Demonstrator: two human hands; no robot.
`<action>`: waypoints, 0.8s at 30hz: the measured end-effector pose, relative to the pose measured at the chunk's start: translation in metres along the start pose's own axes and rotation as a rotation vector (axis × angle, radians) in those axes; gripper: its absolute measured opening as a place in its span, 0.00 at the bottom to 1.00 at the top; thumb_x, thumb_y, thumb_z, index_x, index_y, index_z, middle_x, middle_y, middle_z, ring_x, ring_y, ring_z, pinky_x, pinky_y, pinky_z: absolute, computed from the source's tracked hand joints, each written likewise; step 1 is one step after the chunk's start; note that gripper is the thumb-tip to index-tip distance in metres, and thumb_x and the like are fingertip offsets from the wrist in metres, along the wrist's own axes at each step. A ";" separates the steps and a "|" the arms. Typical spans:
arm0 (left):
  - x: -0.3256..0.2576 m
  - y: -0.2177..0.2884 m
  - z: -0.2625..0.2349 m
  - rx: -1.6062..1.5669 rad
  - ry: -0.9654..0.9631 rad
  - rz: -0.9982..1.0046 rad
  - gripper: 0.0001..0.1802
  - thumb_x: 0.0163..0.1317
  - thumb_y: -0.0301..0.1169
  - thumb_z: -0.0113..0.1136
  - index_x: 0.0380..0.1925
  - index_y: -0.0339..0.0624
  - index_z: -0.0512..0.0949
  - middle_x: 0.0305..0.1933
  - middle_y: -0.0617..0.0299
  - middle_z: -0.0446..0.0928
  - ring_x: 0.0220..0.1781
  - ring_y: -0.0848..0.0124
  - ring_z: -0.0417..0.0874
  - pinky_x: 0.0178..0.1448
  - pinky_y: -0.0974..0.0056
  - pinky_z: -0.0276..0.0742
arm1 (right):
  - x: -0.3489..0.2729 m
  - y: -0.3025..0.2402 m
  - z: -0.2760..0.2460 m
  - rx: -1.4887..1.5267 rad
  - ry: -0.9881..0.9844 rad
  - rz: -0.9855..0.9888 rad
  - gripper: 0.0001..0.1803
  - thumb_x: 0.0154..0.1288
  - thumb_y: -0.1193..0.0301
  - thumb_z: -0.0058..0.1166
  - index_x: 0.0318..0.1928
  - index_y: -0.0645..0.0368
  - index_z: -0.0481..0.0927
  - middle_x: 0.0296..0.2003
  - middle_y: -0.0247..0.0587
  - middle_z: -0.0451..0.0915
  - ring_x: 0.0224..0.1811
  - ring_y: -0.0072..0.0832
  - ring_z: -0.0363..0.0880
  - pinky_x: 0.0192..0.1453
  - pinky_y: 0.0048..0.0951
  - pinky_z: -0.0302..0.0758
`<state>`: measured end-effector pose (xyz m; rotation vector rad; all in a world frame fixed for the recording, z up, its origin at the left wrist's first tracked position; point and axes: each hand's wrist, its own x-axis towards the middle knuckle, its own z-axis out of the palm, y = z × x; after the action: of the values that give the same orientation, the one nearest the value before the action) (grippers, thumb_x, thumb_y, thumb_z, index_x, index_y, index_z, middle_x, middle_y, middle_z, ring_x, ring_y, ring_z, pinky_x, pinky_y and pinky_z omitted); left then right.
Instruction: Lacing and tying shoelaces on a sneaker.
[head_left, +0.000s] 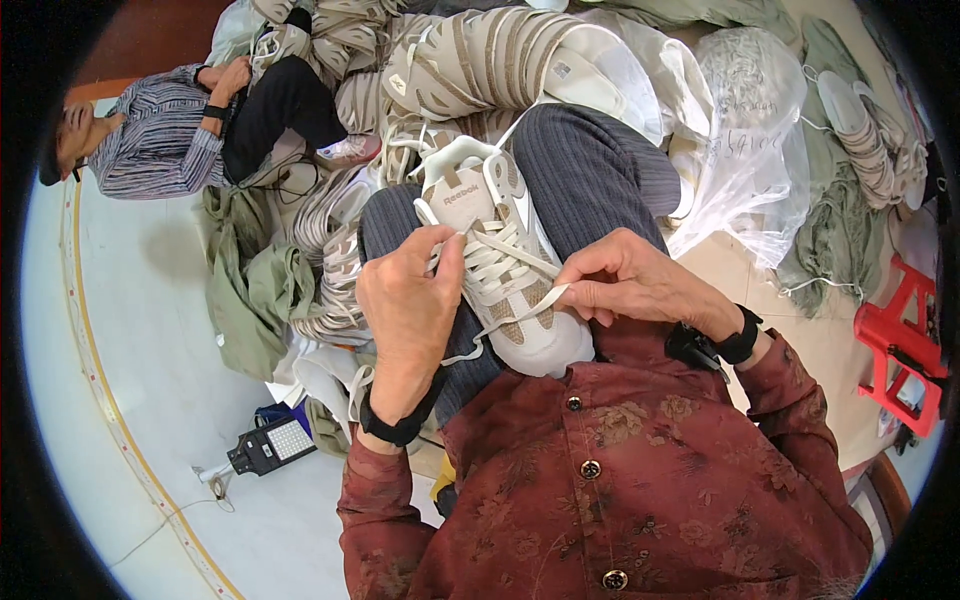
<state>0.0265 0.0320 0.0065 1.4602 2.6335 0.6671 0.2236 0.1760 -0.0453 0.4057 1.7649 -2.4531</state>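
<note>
A white and beige sneaker (545, 345) rests on my lap between my thighs, its toe toward me and its tongue pointing away. Flat cream shoelace (505, 265) crosses its front in several rows. My left hand (405, 300) is at the left eyelets, thumb and forefinger pinched on the lace near the tongue. On the right side, my right hand (625, 280) pinches a length of the same lace between thumb and fingers. A loose lace end trails over the toe's left side. My fingers partly cover the upper eyelets.
Long stacks of beige shoe uppers (480, 60) lie beyond my knees. A clear plastic bag (745, 120) and olive cloth (835, 230) are at the right, near a red plastic stool (900, 345). Another person (165, 135) sits at the far left. A black lamp (272, 445) lies lower left.
</note>
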 end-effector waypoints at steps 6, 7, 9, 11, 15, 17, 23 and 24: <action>0.006 0.002 -0.017 -0.014 0.003 -0.034 0.05 0.55 0.31 0.66 0.26 0.42 0.85 0.15 0.51 0.76 0.16 0.58 0.79 0.25 0.60 0.71 | 0.000 0.001 -0.002 0.033 -0.013 -0.004 0.11 0.71 0.68 0.58 0.38 0.64 0.85 0.22 0.27 0.76 0.21 0.13 0.69 0.27 0.18 0.65; 0.007 0.002 -0.018 -0.013 0.003 -0.034 0.05 0.55 0.31 0.66 0.26 0.42 0.85 0.15 0.51 0.76 0.16 0.58 0.79 0.25 0.60 0.71 | 0.000 0.000 -0.002 0.026 -0.014 -0.004 0.11 0.71 0.68 0.58 0.38 0.64 0.85 0.22 0.27 0.76 0.21 0.13 0.69 0.27 0.18 0.65; 0.008 0.005 -0.017 -0.026 -0.079 -0.063 0.05 0.54 0.31 0.66 0.26 0.41 0.85 0.14 0.52 0.75 0.15 0.59 0.78 0.24 0.61 0.70 | 0.000 -0.001 -0.002 0.044 -0.008 -0.006 0.10 0.71 0.69 0.57 0.34 0.63 0.84 0.21 0.27 0.76 0.21 0.12 0.69 0.26 0.18 0.65; 0.009 0.007 -0.017 -0.008 -0.087 -0.047 0.05 0.54 0.30 0.65 0.26 0.41 0.85 0.14 0.53 0.75 0.14 0.60 0.77 0.23 0.61 0.69 | 0.000 -0.001 -0.002 0.061 -0.001 -0.007 0.11 0.70 0.70 0.56 0.31 0.63 0.82 0.21 0.27 0.75 0.20 0.12 0.69 0.26 0.19 0.66; 0.012 0.008 -0.021 -0.040 -0.148 -0.074 0.06 0.54 0.30 0.64 0.25 0.39 0.84 0.13 0.53 0.74 0.13 0.65 0.75 0.23 0.62 0.68 | 0.000 -0.001 -0.002 0.078 0.005 -0.002 0.10 0.70 0.71 0.56 0.31 0.63 0.82 0.21 0.27 0.76 0.20 0.12 0.70 0.26 0.19 0.66; 0.013 0.006 -0.022 -0.058 -0.171 -0.087 0.06 0.53 0.29 0.63 0.25 0.38 0.84 0.13 0.53 0.74 0.13 0.67 0.75 0.23 0.63 0.68 | 0.000 0.000 -0.003 0.090 0.005 -0.006 0.10 0.70 0.71 0.56 0.31 0.63 0.82 0.21 0.27 0.76 0.20 0.12 0.70 0.26 0.19 0.67; 0.015 0.006 -0.019 -0.113 -0.196 -0.107 0.07 0.53 0.29 0.62 0.27 0.34 0.83 0.16 0.53 0.76 0.15 0.68 0.76 0.25 0.63 0.69 | 0.001 0.005 -0.006 0.081 -0.028 -0.016 0.10 0.72 0.69 0.56 0.38 0.64 0.85 0.23 0.28 0.77 0.21 0.12 0.70 0.26 0.18 0.67; 0.015 0.004 -0.017 -0.143 -0.165 -0.117 0.08 0.54 0.29 0.62 0.27 0.34 0.83 0.17 0.52 0.77 0.16 0.67 0.77 0.26 0.63 0.70 | 0.001 0.005 -0.006 0.078 -0.027 -0.015 0.10 0.72 0.69 0.56 0.38 0.64 0.84 0.23 0.28 0.77 0.21 0.13 0.71 0.27 0.18 0.67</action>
<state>0.0170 0.0402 0.0253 1.2550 2.4682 0.6767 0.2244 0.1802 -0.0517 0.3651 1.6730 -2.5314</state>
